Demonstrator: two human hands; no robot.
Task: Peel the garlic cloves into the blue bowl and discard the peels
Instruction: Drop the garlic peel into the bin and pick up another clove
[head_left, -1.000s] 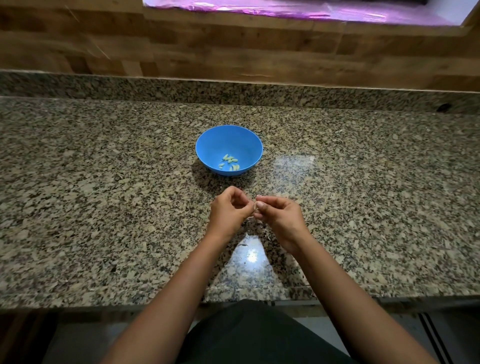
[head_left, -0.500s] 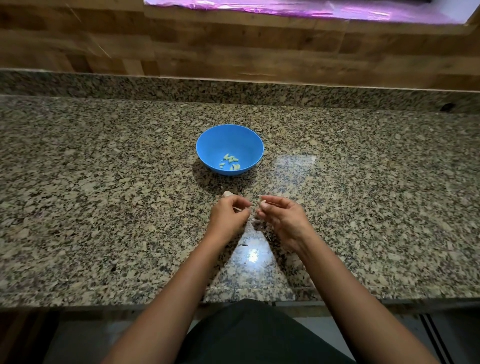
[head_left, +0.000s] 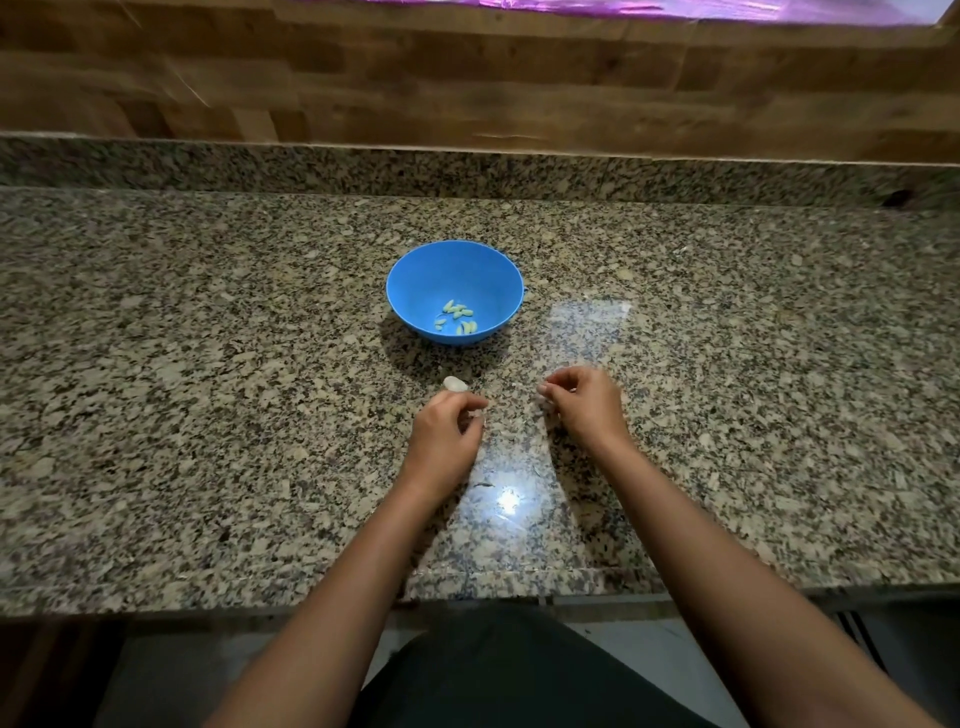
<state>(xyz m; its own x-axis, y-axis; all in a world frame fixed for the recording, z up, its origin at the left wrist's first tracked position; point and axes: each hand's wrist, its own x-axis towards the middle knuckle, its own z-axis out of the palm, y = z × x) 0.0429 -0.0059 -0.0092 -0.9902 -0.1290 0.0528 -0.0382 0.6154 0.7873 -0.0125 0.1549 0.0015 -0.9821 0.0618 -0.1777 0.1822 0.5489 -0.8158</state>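
Granite worktop (head_left: 208, 364) is filling most of the view, w/ a wood-panel wall (head_left: 467, 78) running along its 12 o'clock edge.

Left hand (head_left: 447, 431) is hovering low over the worktop, just left of centre, fingers curled inward. Something small & pale is showing at its fingertips (head_left: 475, 413), at the hand's 1 o'clock; looks like a garlic bit being pinched, but it's too small to say if it's a clove or peel. An unpeeled-looking pale garlic clove (head_left: 455, 384) is lying on the worktop just beyond the hand, at its 12 o'clock, near the knuckles but apart from them.

Blue bowl (head_left: 415, 280) is sitting upright on the worktop at 12 o'clock from that clove, apart from both hands. Peeled cloves (head_left: 457, 317), pale green-yellow, are lying loose in the bottom, toward the bowl's 5 o'clock side.

Right hand (head_left: 584, 402) is at approx. 3 o'clock from the left hand, well apart from it, & slightly motion-blurred. Its fingers are curled, thumb & forefinger tips meeting at the hand's 9 o'clock. A pale scrap seems to be sitting between/under them, though blur means I can't tell for sure if anything is being pinched.

A bright light reflection (head_left: 508, 500) is glinting on the worktop between the forearms, at 6 o'clock from the gap between the hands.
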